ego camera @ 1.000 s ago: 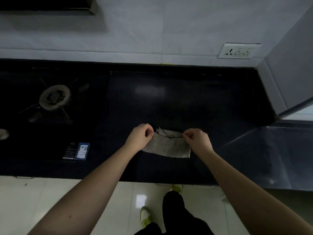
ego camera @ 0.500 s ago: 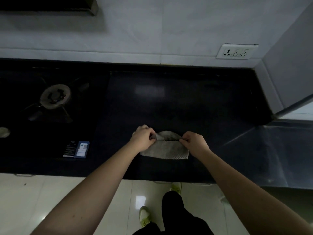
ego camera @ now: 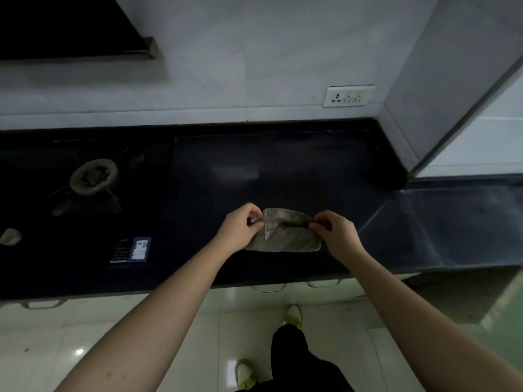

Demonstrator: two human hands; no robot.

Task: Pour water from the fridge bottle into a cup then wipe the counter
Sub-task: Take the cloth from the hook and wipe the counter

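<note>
A person's left hand and right hand each pinch an end of a grey cloth over the dark desk, a gas burner and wall socket beyond.

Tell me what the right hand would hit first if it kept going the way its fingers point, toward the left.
Probably the left hand, across the grey cloth that the right hand also pinches; depth is hard to judge.
</note>
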